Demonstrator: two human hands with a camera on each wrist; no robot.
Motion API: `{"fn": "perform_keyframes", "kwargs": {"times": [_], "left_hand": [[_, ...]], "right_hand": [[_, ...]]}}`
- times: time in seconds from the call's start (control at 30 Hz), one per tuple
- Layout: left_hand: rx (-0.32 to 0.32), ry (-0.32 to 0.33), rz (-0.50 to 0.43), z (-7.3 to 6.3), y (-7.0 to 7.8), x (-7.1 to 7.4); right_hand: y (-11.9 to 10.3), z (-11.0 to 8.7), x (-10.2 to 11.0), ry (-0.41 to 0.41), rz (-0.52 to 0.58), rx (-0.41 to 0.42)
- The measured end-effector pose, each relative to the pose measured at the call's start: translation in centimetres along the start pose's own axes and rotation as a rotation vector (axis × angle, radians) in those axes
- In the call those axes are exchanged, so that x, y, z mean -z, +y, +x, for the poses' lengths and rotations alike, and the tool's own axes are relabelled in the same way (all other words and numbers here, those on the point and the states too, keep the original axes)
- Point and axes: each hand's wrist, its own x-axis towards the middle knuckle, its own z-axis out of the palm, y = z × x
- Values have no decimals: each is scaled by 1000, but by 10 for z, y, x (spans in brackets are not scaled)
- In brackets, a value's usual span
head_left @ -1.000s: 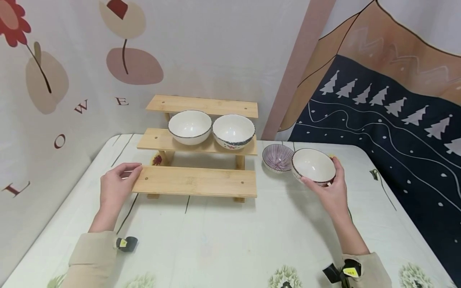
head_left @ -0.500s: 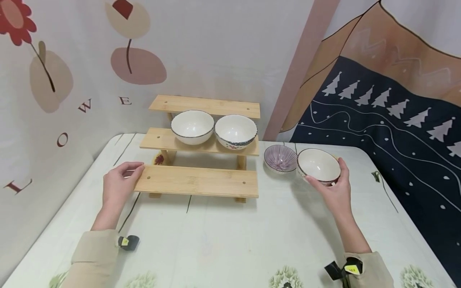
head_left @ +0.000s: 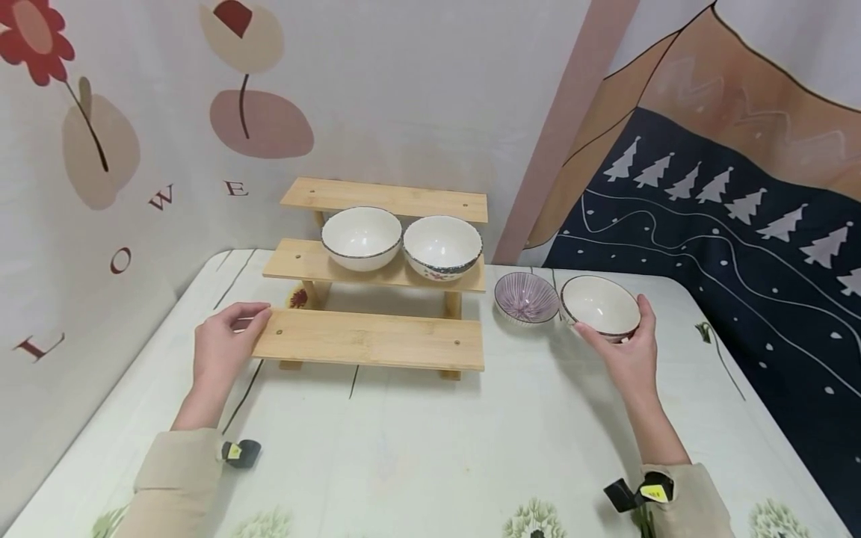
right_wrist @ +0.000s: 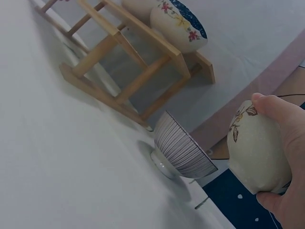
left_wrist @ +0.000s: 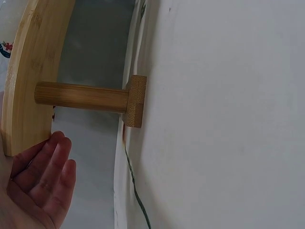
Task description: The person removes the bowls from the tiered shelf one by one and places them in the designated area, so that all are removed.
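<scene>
The table (head_left: 403, 433) runs beneath both hands under a pale cloth; printed flowers (head_left: 536, 517) show beside the sleeves. Beyond the left hand (head_left: 223, 340) hangs a white curtain (head_left: 403, 112) with letters and flower shapes. Beyond the right hand (head_left: 631, 355) hangs a dark blue panel (head_left: 673, 232) printed with pale trees.

The left hand pinches the left end of the lowest board of a wooden rack (head_left: 370, 340). The right hand grasps a white bowl (head_left: 601, 302) by its sides, above the table. A purple bowl (head_left: 527, 297) stands on the table just left of the right hand. Between the hands, farther back, a plain bowl (head_left: 362, 239) and a floral bowl (head_left: 442, 248) sit on the middle board.

Hidden: from the left wrist, the left thumb; from the right wrist, the grasped bowl's inside. The head view cuts off both sleeves.
</scene>
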Motion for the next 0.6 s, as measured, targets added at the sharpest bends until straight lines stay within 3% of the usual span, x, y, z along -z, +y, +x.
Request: {"fn": "perform_keyframes", "kwargs": {"times": [0.6], "left_hand": [[-5, 7, -1, 0, 0, 0]], "right_hand": [[18, 19, -6, 33, 17, -18]]}}
